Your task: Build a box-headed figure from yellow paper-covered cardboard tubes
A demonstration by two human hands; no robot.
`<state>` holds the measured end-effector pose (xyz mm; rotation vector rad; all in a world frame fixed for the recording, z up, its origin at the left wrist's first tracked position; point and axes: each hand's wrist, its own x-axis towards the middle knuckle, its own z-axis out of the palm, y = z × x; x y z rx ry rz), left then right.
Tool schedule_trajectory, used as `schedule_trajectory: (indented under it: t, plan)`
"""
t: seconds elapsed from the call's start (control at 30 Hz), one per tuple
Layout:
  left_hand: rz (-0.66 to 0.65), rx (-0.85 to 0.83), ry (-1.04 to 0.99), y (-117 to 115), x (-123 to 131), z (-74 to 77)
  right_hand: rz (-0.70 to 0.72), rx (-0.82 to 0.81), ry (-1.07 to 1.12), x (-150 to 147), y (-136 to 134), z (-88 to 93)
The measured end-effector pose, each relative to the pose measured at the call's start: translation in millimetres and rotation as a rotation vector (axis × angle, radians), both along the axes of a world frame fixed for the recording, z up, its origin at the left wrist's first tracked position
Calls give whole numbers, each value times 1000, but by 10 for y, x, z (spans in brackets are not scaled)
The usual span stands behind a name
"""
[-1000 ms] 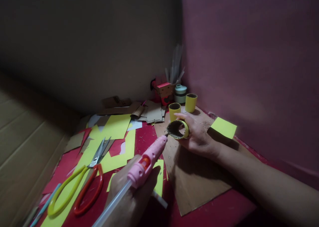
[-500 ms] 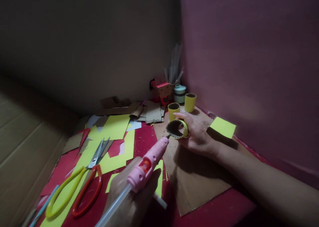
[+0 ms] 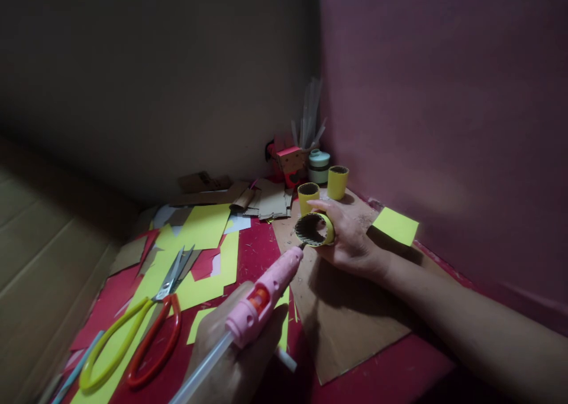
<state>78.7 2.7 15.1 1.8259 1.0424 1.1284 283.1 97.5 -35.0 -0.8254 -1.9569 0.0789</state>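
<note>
My left hand (image 3: 222, 356) is wrapped round a pink hot glue gun (image 3: 264, 300), with a clear glue stick (image 3: 204, 365) sticking out of its rear. The gun's dark nozzle meets the lower rim of a yellow cardboard ring (image 3: 327, 231), whose corrugated edge faces me. My right hand (image 3: 352, 241) grips that ring from its right side, tilted over a brown cardboard sheet (image 3: 355, 327). Just behind it two yellow cardboard tubes, a nearer one (image 3: 308, 202) and a farther one (image 3: 338, 185), stand upright.
Scissors (image 3: 164, 297) with one yellow and one red handle lie at left on yellow paper (image 3: 206, 226). A yellow square (image 3: 396, 225) sits near the right wall. At the back are a mint-green jar (image 3: 318, 167), a box figure (image 3: 290, 164) and clear sticks (image 3: 310, 117).
The glue gun's nozzle has shifted slightly to the right along the ring's lower rim. My right hand and the ring look almost unmoved.
</note>
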Motion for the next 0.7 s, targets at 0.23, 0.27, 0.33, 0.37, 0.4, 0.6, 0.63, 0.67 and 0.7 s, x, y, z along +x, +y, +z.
schedule_trajectory:
  t: [0.23, 0.27, 0.33, 0.37, 0.4, 0.6, 0.63, 0.67, 0.7]
  plan:
    - [30, -3, 29, -48, 23, 14, 0, -2, 5, 1, 1, -5]
    - [43, -10, 43, -53, 20, 13, 5, 0, 7, 1, 2, -5]
    - [58, -39, 75, -60, 8, 6, 12, 3, 10, 2, 4, -5]
    - [59, -57, 87, -63, 2, 2, 12, 4, 9, 3, 4, -5]
    - [58, -73, 94, -66, -5, -4, 11, 6, 7, 4, 5, -5]
    - [53, -71, 73, -80, -26, -37, -1, 47, 8, 15, 14, -1]
    - [51, -70, 70, -79, -29, -41, -4, 54, 8, 16, 15, 0]
    - [49, -69, 67, -76, -32, -44, -6, 59, 8, 17, 15, 1]
    - [45, -69, 63, -71, -35, -45, -7, 63, 7, 17, 15, 3]
